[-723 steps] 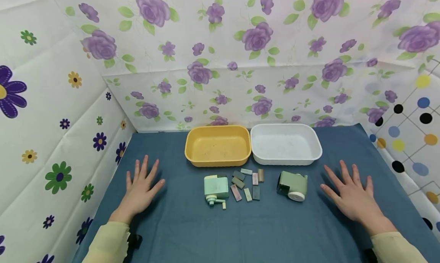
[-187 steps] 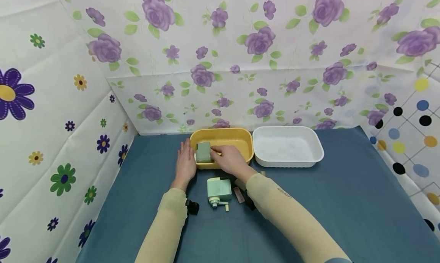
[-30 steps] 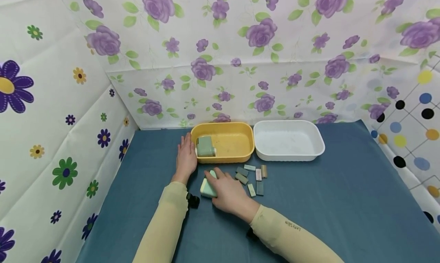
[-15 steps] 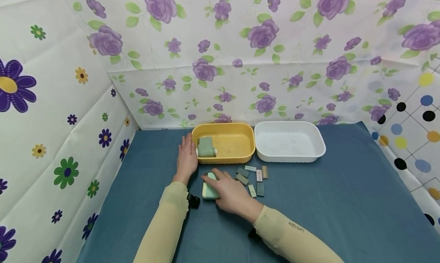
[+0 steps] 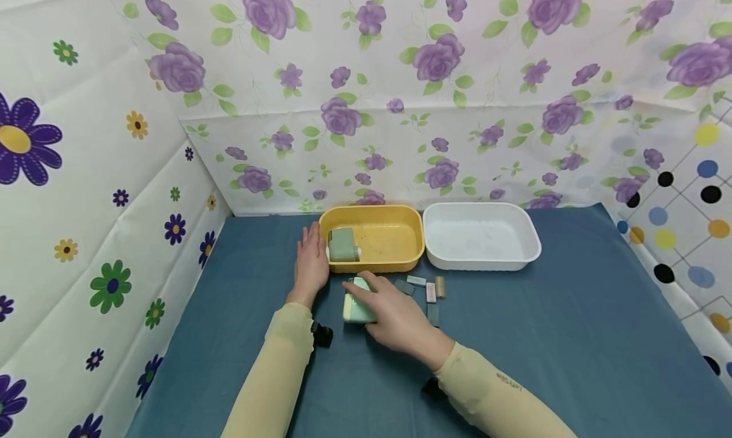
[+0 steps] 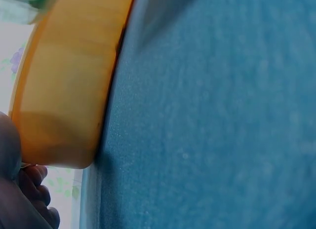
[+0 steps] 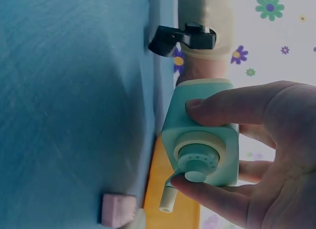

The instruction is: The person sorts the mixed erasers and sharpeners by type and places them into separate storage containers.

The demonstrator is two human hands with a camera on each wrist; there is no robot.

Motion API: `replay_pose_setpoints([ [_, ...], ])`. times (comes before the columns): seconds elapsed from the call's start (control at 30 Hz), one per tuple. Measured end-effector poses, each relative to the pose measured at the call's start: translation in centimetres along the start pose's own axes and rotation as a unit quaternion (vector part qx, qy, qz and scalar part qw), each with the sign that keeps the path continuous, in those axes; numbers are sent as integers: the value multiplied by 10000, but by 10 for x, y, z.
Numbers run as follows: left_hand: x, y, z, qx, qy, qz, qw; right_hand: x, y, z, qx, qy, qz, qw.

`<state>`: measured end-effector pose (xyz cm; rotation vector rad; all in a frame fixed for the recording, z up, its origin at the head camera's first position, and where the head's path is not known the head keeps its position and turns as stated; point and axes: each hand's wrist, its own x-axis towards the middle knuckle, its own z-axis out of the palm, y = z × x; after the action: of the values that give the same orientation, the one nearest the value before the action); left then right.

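My right hand [image 5: 400, 314] grips a mint-green crank pencil sharpener [image 5: 358, 301], fingers and thumb around its body. In the right wrist view the pencil sharpener [image 7: 197, 135] shows its round knob and small crank handle, held off the cloth. My left hand [image 5: 311, 263] rests with straight fingers along the left end of the yellow tray [image 5: 377, 267]. A darker green pencil sharpener [image 5: 342, 245] lies inside that tray, at its left end. In the left wrist view, part of my left hand [image 6: 19, 189] shows beside the tray's wall [image 6: 69, 91].
A white tray [image 5: 480, 263] stands touching the yellow one on the right. Several small eraser-like blocks [image 5: 431, 292] lie in front of the trays, partly hidden by my right hand. Blue cloth [image 5: 543, 336] covers the table; flowered sheets [image 5: 366, 139] hang behind.
The darker sharpener, first on the cloth at right, was put into the yellow tray. My right hand then took the mint sharpener, which has come up and slightly right. My left hand stays put lately.
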<state>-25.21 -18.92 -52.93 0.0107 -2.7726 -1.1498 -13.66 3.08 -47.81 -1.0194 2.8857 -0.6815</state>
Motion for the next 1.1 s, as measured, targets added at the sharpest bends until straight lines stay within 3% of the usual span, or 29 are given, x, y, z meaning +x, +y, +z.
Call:
replay_pose_setpoints([
  [0.43, 0, 4, -2, 83, -83, -31, 9999, -5, 9, -18, 397, 263, 146, 9988],
  [0.67, -1, 5, -3, 108, -78, -58, 9999, -9, 17, -28, 260, 474, -87, 9985],
  [1.1, 0, 4, -4, 119, -154, -129, 9997, -11, 23, -69, 383, 417, 141, 9983],
])
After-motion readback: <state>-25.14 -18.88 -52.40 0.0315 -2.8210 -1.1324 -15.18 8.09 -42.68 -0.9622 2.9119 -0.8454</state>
